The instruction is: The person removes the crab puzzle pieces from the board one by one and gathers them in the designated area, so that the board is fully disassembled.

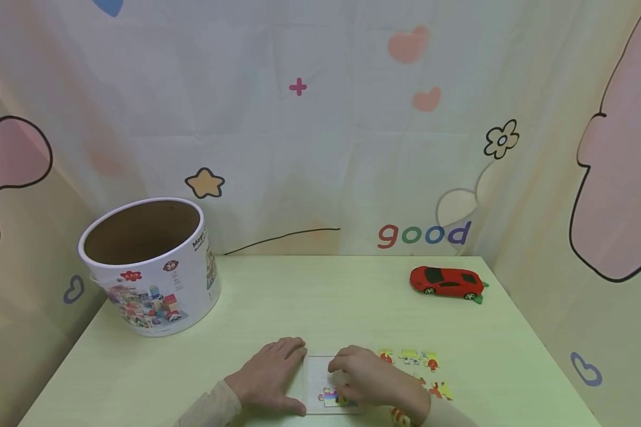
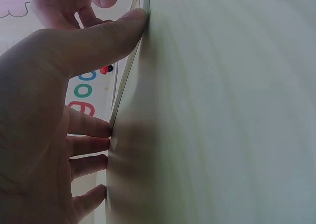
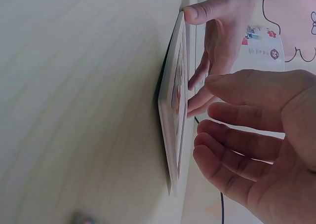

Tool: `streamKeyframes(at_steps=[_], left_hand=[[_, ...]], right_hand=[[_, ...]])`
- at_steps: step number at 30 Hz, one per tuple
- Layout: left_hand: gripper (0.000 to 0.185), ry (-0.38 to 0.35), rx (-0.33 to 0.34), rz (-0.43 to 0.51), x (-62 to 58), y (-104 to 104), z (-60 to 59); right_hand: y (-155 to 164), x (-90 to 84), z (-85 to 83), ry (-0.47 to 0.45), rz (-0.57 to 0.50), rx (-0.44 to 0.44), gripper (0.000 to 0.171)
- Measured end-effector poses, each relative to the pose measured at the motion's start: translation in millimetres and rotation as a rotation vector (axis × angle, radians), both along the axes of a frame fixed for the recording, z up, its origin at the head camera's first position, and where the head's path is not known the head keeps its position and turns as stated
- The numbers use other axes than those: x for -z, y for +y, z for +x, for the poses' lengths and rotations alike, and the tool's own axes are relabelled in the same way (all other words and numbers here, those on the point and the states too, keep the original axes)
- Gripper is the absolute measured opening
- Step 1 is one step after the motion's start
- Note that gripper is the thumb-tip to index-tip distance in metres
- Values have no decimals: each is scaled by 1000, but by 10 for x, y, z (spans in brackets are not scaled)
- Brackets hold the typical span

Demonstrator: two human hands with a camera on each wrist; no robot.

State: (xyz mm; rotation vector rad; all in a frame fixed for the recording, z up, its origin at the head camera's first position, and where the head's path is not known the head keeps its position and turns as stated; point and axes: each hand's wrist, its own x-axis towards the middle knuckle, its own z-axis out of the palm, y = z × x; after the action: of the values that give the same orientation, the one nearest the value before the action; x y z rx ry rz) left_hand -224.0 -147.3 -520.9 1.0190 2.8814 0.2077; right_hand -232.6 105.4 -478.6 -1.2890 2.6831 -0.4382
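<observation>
A white puzzle board (image 1: pixel 315 369) lies flat near the table's front edge, with a few coloured pieces (image 1: pixel 329 396) set in its near part. My left hand (image 1: pixel 271 378) rests flat on the table at the board's left side. In the left wrist view its thumb (image 2: pixel 106 34) presses the board's edge (image 2: pixel 126 81). My right hand (image 1: pixel 373 381) is over the board's right part. In the right wrist view its fingers (image 3: pixel 242 145) are loosely bent just above the board (image 3: pixel 175 105), holding nothing. Loose puzzle pieces (image 1: pixel 411 357) lie right of the board.
A round white toy tub (image 1: pixel 149 267), open at the top, stands at the back left of the pale green table (image 1: pixel 320 302). A red toy car (image 1: pixel 447 282) is parked at the back right. Patterned cloth walls enclose the table on three sides.
</observation>
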Motion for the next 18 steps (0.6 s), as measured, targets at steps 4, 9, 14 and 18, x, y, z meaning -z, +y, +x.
streamKeyframes(at_steps=[4,9,14,18], left_hand=[[104,4,4,0,-8,0,5],[104,3,10,-4,-23,-4,10],[103,23,17,-4,-18,-5,5],[104,15,15,-2,-8,-2,13]], right_hand=[[-33,-6,-7,13,27,-7,27],[-53,-10,1,-14,53,10,28],[-54,24,-11,-13,52,-13,25],[-66,42,-2,-27,58,-26,23]])
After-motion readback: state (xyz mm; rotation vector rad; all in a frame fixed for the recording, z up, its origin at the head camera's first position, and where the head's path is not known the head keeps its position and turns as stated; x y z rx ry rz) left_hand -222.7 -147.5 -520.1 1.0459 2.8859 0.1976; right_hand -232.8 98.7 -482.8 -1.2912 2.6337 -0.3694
